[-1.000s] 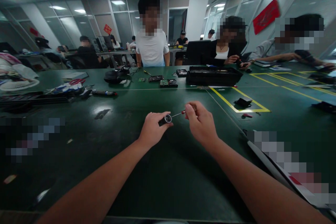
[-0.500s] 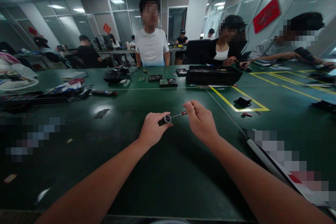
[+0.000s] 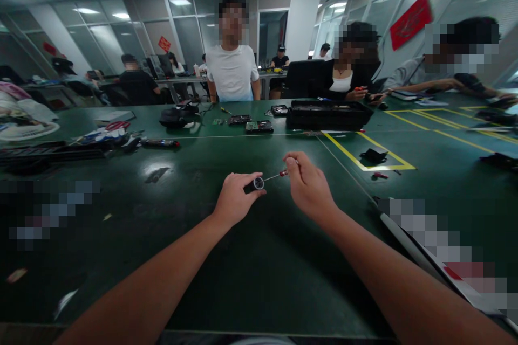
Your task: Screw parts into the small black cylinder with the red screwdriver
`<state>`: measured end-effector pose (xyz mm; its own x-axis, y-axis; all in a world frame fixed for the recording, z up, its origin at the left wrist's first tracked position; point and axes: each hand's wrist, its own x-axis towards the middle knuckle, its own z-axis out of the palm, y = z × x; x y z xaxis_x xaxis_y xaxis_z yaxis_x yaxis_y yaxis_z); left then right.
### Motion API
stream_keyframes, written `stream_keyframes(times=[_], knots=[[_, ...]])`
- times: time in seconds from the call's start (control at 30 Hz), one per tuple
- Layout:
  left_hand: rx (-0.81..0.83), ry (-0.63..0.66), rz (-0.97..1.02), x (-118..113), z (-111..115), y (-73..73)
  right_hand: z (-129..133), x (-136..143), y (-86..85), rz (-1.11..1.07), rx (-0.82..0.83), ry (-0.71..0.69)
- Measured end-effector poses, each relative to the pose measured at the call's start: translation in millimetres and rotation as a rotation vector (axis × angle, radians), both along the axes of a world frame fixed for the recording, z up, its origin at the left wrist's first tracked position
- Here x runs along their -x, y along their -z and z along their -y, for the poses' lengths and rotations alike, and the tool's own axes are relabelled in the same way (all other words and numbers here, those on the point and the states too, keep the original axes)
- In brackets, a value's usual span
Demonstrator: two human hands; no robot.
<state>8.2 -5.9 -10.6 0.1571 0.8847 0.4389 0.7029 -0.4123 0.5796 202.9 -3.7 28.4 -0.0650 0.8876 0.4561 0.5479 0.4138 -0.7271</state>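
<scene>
Between thumb and fingers, my left hand (image 3: 236, 198) grips a small dark cylindrical part (image 3: 258, 183) with a pale ring round its open end. That end faces me and to the right; what the part belongs to cannot be made out. My right hand (image 3: 309, 183) is closed round the reddish handle of a screwdriver (image 3: 275, 176), its fingers covering most of the handle. The thin metal shaft slants down to the left, and its tip meets the ringed end of the part. Both hands are held above the green table (image 3: 259, 275).
Circuit boards and drives (image 3: 259, 126) lie ahead, beside a long black case (image 3: 329, 115). At the right, a small black part (image 3: 373, 156) lies inside yellow tape. Tools and cloth (image 3: 109, 132) are piled at the left. A person in a white shirt (image 3: 232, 73) stands opposite.
My right hand has shifted very slightly with the screwdriver, whose tip stays at the part. My left hand keeps its hold in the same place.
</scene>
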Motion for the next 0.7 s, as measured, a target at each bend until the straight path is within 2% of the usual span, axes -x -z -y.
stream_keyframes(times=[0.2,0.27,0.33,0.4,0.43,0.57,0.7], knots=[[0.007,-0.008,0.010,1,1,-0.7,-3,2,5.2,-0.197,-0.004,-0.046],[-0.016,0.011,0.005,1,2,-2.7,-7,4,7.7,-0.357,0.067,-0.056],[-0.067,0.040,-0.020,1,2,-4.8,-14,4,11.5,-0.611,0.197,-0.044],[-0.101,0.043,-0.045,2,2,-5.6,-20,3,16.0,-0.804,0.325,0.014],[-0.095,0.033,-0.053,2,1,-5.4,-23,2,18.2,-0.840,0.334,0.052],[0.000,-0.003,-0.067,5,-3,-2.3,-23,1,21.9,-0.793,0.245,0.069],[0.002,-0.006,-0.063,4,-2,-2.1,-15,6,19.2,-0.669,0.150,0.029]])
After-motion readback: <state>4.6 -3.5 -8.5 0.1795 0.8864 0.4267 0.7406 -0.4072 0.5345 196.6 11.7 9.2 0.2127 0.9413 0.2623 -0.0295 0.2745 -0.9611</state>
